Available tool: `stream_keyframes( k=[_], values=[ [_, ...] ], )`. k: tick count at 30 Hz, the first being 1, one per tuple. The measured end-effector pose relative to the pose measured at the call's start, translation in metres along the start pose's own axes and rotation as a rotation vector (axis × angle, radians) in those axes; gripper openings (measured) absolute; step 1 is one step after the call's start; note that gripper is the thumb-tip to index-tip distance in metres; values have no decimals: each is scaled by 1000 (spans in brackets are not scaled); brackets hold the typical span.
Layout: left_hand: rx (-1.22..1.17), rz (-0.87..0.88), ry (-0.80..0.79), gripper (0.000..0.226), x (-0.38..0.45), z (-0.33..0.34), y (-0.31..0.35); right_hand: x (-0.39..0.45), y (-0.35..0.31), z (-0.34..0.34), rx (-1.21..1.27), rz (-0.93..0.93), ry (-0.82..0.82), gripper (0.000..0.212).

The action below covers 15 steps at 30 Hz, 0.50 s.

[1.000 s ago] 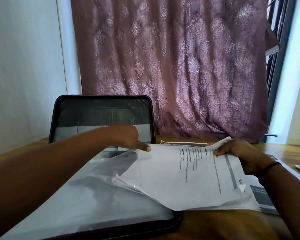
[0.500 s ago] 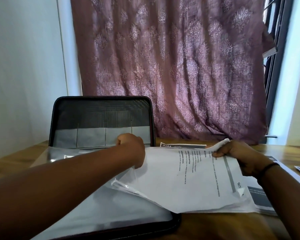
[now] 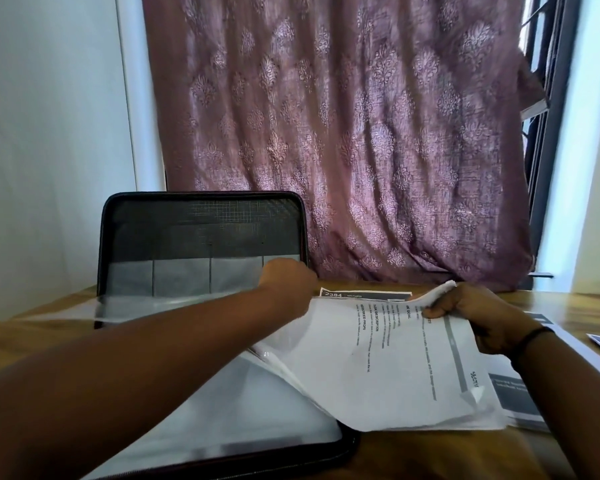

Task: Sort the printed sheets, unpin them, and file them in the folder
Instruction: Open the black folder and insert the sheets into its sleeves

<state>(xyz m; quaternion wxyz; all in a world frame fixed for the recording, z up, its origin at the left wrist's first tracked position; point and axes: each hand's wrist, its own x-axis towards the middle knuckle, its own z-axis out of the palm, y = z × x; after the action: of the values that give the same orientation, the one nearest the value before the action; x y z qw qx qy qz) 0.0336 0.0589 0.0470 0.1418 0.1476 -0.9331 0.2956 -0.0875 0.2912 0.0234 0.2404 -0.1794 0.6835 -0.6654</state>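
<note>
Head view. A black zip-edged document folder (image 3: 201, 237) lies open at the near left of the brown wooden desk (image 3: 430, 455), its lid standing upright toward the far edge with a black mesh panel and a row of grey pockets along its lower part. The folder's base carries clear plastic sleeves (image 3: 257, 410) that fill it to the near edge.

The left hand (image 3: 288, 282) reaches across the folder to the lower right corner of the lid, fingers curled into a fist at the far edge of a lifted clear sleeve; whether it actually pinches the sleeve cannot be told, since the fingertips are hidden behind the knuckles.

The right hand (image 3: 475, 317), a thin black band at its wrist, grips the far edge of a bundle of white printed sheets (image 3: 388, 368), thumb on top and fingers curled beneath. The bundle lies slanted over the folder's right edge, its left part over the sleeves and its right part over the desk; the top sheet shows lines of black text and a grey bar, and its near right corner is folded up.

Another printed sheet with a dark header band (image 3: 364, 295) lies flat on the desk beyond the bundle, near the far edge. More printed papers with dark grey blocks (image 3: 515, 393) lie under the right forearm toward the desk's right edge.

A mauve patterned curtain (image 3: 343, 133) hangs behind the desk.
</note>
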Motion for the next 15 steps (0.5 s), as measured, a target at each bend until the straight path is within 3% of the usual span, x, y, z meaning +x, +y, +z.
stream_keyframes(
  k=[4,9,15],
  values=[
    [-271,-67,-35,12,2,-8,-14,-2,2,1,75,34,-38,32],
    [-727,-21,-343,20,5,-2,-37,0,9,7,134,46,-87,29],
    [-602,105,-438,48,-34,2,-59,7,15,9,113,61,-73,35]
  ],
)
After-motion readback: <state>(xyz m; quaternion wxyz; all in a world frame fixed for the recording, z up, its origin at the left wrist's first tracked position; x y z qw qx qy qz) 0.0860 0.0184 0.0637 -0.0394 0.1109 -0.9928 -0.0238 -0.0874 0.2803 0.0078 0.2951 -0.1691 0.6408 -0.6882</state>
